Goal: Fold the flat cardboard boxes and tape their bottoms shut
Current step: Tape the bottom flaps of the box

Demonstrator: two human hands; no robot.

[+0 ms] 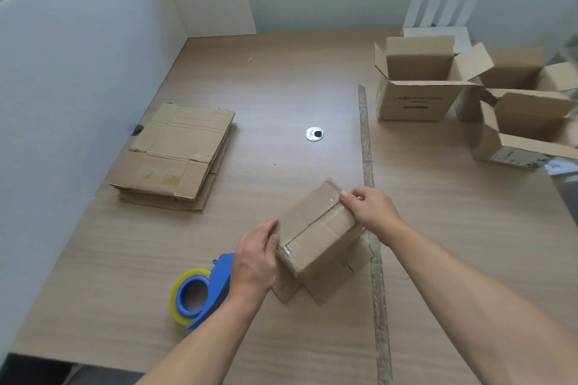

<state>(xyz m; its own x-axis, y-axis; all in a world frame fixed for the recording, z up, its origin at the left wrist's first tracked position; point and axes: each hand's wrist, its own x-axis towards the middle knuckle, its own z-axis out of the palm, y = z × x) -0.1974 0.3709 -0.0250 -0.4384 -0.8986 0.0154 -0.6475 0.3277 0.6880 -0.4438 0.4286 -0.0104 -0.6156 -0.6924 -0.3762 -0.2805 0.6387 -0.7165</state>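
Note:
A folded cardboard box (316,231) stands upside down on the wooden table near its front, with clear tape running along its bottom seam. My left hand (255,262) holds the box's near left end, thumb on the taped edge. At the far right end my right hand (370,208) grips the box, fingers curled over the tape there. A blue tape dispenser (200,291) with a yellowish roll lies on the table just left of my left hand. A stack of flat cardboard boxes (175,156) lies at the left by the white partition.
Three folded open boxes (416,84) (513,72) (528,128) stand at the back right. A long taped seam (370,197) runs down the table beside the box. A round metal grommet (314,134) sits mid-table. White partitions (62,87) close the left side and back.

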